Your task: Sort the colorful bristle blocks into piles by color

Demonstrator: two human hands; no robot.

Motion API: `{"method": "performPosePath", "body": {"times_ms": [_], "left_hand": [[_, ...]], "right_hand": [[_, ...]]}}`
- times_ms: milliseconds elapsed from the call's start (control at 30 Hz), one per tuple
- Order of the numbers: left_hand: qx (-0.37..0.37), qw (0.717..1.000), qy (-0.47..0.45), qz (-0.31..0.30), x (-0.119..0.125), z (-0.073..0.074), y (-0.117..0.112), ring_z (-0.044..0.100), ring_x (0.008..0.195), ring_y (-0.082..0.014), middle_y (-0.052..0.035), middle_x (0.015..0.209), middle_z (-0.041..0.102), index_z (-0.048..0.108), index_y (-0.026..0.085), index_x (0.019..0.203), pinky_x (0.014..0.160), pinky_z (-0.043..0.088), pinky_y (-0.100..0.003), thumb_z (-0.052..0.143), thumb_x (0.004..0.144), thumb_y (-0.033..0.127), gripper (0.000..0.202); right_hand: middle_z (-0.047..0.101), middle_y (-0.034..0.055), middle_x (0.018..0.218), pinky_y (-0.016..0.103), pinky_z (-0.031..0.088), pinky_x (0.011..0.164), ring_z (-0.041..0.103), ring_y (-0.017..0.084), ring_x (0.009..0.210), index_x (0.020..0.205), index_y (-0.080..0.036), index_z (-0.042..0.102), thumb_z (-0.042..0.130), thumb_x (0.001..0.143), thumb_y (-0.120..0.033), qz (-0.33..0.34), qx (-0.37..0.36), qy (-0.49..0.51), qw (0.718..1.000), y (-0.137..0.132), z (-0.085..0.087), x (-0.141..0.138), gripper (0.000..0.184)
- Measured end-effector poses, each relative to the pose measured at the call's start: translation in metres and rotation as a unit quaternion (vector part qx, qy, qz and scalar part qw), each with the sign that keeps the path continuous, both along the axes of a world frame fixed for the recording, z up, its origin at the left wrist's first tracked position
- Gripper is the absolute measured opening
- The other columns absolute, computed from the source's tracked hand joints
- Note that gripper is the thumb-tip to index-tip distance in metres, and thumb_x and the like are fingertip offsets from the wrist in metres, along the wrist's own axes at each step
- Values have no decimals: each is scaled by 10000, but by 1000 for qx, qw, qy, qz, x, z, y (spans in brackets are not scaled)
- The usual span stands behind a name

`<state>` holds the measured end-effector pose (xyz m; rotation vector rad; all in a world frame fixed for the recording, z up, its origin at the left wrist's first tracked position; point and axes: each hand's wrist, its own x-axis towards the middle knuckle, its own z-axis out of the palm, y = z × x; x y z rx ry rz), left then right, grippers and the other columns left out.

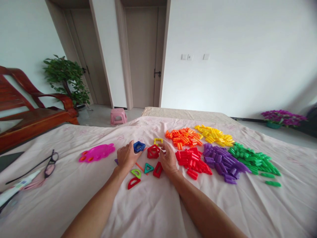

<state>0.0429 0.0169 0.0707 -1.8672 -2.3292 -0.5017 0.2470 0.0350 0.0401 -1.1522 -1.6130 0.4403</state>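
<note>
Well, a purple piece (116, 161) is mostly hidden behind the left hand (127, 155); forearms cut off at bottom edge. Left hand curled, pinching blue shapes (139, 147), frame centre. Right hand (169, 158) half-curled at red pentagons (153, 151), also centre; gripping or touching, can't tell.

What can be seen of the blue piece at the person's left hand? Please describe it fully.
The blue piece is dark blue, smooth and plastic-looking: an angular, many-sided frame with an opening in the middle. It may be several frames stacked; I cannot count them. The left hand grips it at its near left side, above the pale cloth, with a small gap to the red piece. Whether it touches the cloth is unclear.
</note>
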Motion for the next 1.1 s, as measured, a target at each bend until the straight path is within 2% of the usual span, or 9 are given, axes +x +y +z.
{"method": "performPosePath", "body": {"times_ms": [167, 267, 400, 700, 1100], "left_hand": [[16, 1000, 4, 2, 1, -2, -2, 662, 1041, -311, -122, 1118, 728, 505, 223, 1348, 1003, 339, -450, 545, 857, 569, 602], [24, 1000, 3, -1, 2, -4, -3, 658, 1049, -312, -122, 1136, 724, 492, 217, 1362, 1039, 304, -468, 542, 865, 556, 604], [30, 1000, 2, 2, 3, -5, -4, 653, 1058, -319, -131, 1138, 724, 465, 213, 1393, 1065, 270, -486, 553, 861, 564, 643], [50, 999, -5, 4, 6, -3, -5, 635, 1060, -345, -158, 1100, 722, 421, 187, 1456, 1105, 195, -550, 525, 847, 633, 762], [59, 998, 15, 5, 8, -6, -2, 642, 1022, -330, -150, 1028, 719, 462, 171, 1412, 1115, 169, -570, 567, 861, 492, 646]], "right_hand": [[702, 31, 1037, 303, 536, 781, 658, 173, 845, 1052, -228, 685, 453, 762, -88, 6, -37, -14, 999, 2, 0, 0, 397], [708, 27, 1004, 307, 523, 801, 657, 184, 879, 999, -226, 696, 451, 763, -89, 10, -29, -35, 999, 1, 2, 0, 368], [704, 35, 1019, 326, 513, 824, 650, 202, 929, 979, -226, 700, 455, 776, -107, 14, -19, -55, 998, 0, 2, 0, 339], [684, 30, 1046, 318, 508, 789, 646, 184, 854, 1027, -237, 697, 459, 769, -105, 7, -32, -78, 996, -1, 2, -1, 375], [702, 52, 1011, 342, 501, 863, 654, 214, 948, 930, -219, 721, 452, 763, -86, 49, -9, -63, 997, 1, 2, -2, 344]]}}
